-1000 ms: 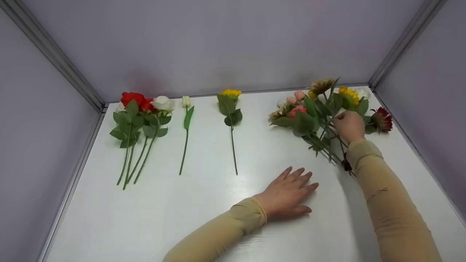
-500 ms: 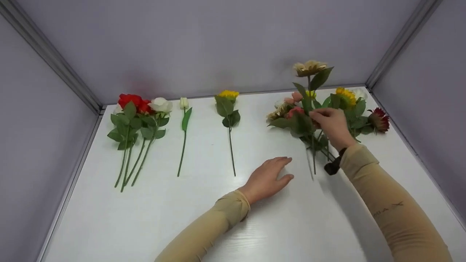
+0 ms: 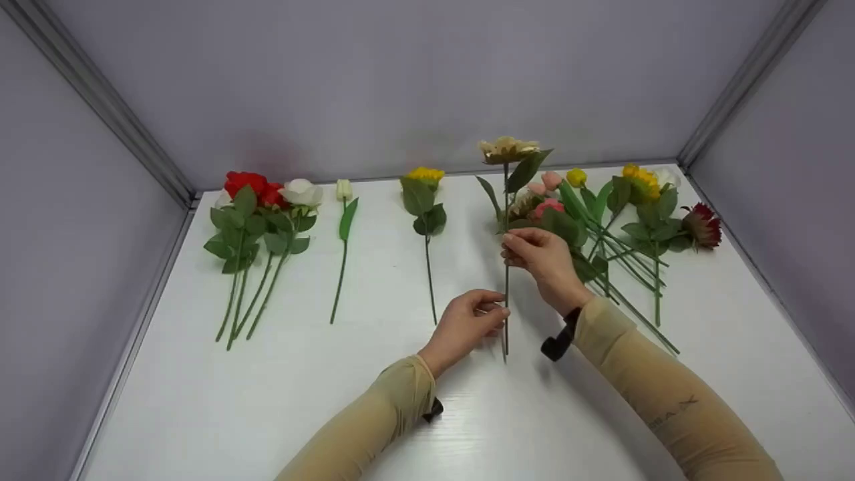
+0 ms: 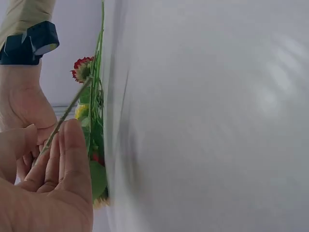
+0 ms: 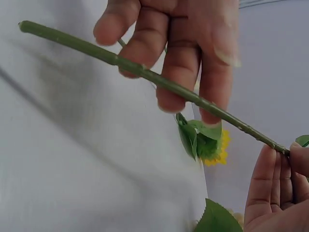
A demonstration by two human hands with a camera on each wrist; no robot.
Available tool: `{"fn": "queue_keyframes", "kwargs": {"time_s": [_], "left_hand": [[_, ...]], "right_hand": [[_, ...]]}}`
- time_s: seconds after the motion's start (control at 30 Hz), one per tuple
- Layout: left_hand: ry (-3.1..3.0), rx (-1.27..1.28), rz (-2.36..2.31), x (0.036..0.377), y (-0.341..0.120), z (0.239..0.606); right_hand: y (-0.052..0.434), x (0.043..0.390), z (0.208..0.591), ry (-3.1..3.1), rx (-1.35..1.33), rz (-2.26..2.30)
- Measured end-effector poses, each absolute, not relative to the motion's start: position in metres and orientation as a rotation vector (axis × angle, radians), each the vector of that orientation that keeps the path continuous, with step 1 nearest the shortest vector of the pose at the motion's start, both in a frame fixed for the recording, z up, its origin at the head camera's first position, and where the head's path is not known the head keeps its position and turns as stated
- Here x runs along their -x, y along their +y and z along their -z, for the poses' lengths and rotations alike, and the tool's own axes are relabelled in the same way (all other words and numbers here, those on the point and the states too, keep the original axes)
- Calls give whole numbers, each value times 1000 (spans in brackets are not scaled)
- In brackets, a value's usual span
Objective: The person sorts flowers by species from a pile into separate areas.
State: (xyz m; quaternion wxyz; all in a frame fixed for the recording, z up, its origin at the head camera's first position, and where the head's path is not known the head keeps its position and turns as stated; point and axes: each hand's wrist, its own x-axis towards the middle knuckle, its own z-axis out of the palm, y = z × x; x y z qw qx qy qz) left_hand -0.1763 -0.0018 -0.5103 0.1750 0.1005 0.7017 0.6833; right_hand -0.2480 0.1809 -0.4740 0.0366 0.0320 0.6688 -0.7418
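A beige artificial sunflower (image 3: pixel 507 148) stands upright over the middle of the white table (image 3: pixel 267 401). My right hand (image 3: pixel 509 242) pinches its green stem (image 3: pixel 506 287) about halfway up. Lower down, my left hand (image 3: pixel 501 312) pinches the same stem near its bottom end. In the right wrist view the stem (image 5: pixel 159 79) runs slantwise through the left hand's fingers (image 5: pixel 169 48), with the right hand's fingers (image 5: pixel 275 183) at the lower right. In the left wrist view the left hand's fingers (image 4: pixel 53 164) close on the stem (image 4: pixel 67 111).
A loose pile of mixed flowers (image 3: pixel 621 214) lies at the back right, a dark red one (image 3: pixel 701 224) at its edge. A yellow sunflower (image 3: pixel 422 200), a white tulip (image 3: pixel 342 220) and a bunch of red and white roses (image 3: pixel 260 214) lie in a row to the left. Grey walls close three sides.
My right hand lifted the beige sunflower out of the right pile and carried it left to the middle. My left hand rose off the table and took hold of the lower stem.
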Motion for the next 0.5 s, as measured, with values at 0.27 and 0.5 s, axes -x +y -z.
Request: {"fn": "queue_keyframes", "kwargs": {"time_s": [0.27, 0.5], "left_hand": [[1981, -207, -1976, 178, -8, 516], [2052, -193, -1955, 181, -14, 516]], "right_hand": [[163, 245, 482, 2009, -107, 2304], [156, 246, 484, 1941, -110, 2302]]}}
